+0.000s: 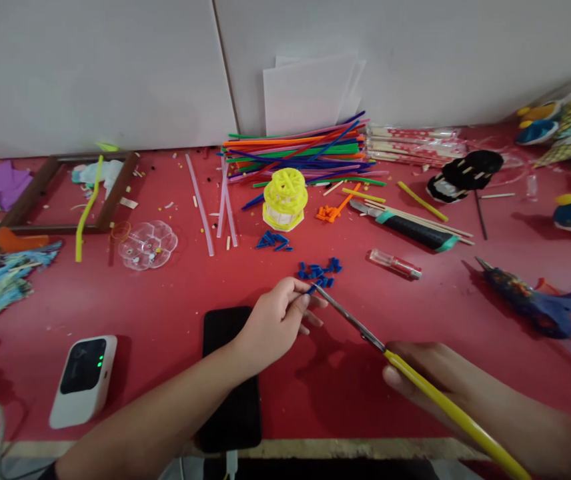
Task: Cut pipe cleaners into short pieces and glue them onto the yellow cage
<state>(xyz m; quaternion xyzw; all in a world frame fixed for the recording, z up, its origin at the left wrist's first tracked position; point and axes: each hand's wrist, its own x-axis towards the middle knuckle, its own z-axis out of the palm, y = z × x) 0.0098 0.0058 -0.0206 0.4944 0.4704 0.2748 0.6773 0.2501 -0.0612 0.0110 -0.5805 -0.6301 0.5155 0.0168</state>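
My left hand (278, 319) pinches a short blue straw piece (311, 289) at its fingertips, just above the red table (165, 293). My right hand (425, 373) grips yellow-handled scissors (365, 331); the blade tips meet the blue piece at my left fingers. A small heap of cut blue straw bits (319, 271) lies just beyond the fingertips, and a second heap (274, 241) lies farther back. A yellow straw-built model (285, 199) stands behind them, in front of a pile of long coloured straws (300, 152).
A black phone (230, 373) lies under my left forearm, a white device (84, 377) to its left. A clear flower-shaped tray (148, 245), a brown frame (65, 193), a utility knife (408, 228), a lighter (394, 264), a glue gun (535, 303) and chopstick packs (415, 143) surround the area.
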